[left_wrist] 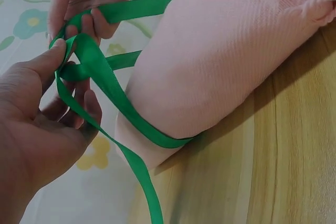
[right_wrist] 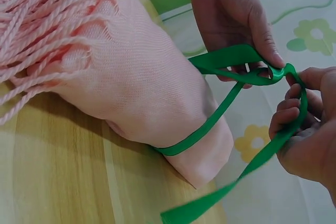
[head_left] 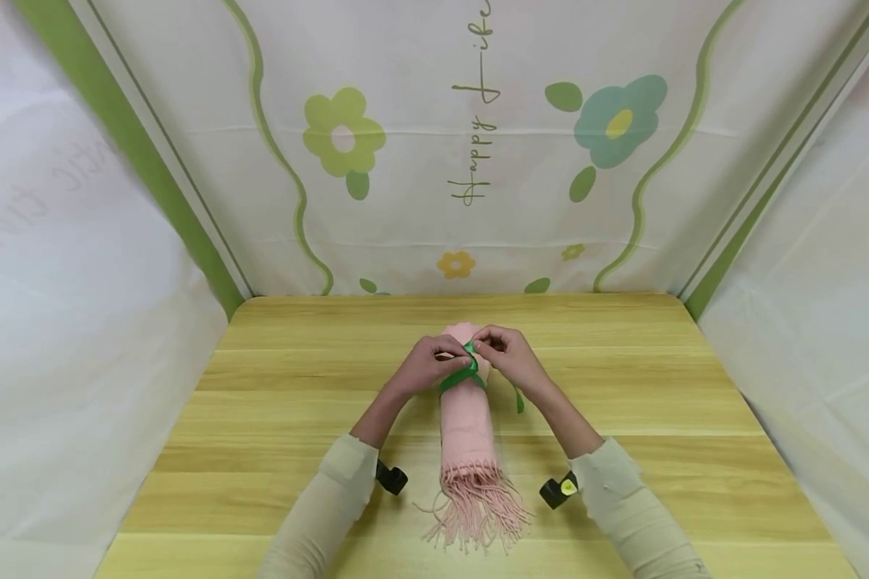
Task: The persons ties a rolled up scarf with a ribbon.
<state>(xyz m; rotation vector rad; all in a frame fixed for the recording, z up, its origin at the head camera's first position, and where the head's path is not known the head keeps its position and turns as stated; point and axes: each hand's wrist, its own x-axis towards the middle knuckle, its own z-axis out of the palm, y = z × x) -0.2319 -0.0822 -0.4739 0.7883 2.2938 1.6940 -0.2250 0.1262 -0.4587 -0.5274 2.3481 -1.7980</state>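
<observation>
A pink fringed scarf [head_left: 467,426], rolled into a bundle, lies lengthwise on the table, its tassels [head_left: 478,507] spread toward the near edge. Green ribbon [left_wrist: 152,132] passes around the roll near its far end. Above it, my left hand [head_left: 434,362] pinches a loop of the ribbon between thumb and fingers. My right hand [head_left: 512,359] sits close beside it and pinches another part of the same ribbon [right_wrist: 286,72]. One loose ribbon tail hangs down past the right hand in the right wrist view. The fingers partly hide how the strands cross.
The wooden table [head_left: 297,402] extends on both sides of the scarf. White cloth with printed flowers [head_left: 343,137] hangs behind the table, and more white cloth flanks it left and right. Black wrist-worn devices [head_left: 391,478] show beside both sleeves.
</observation>
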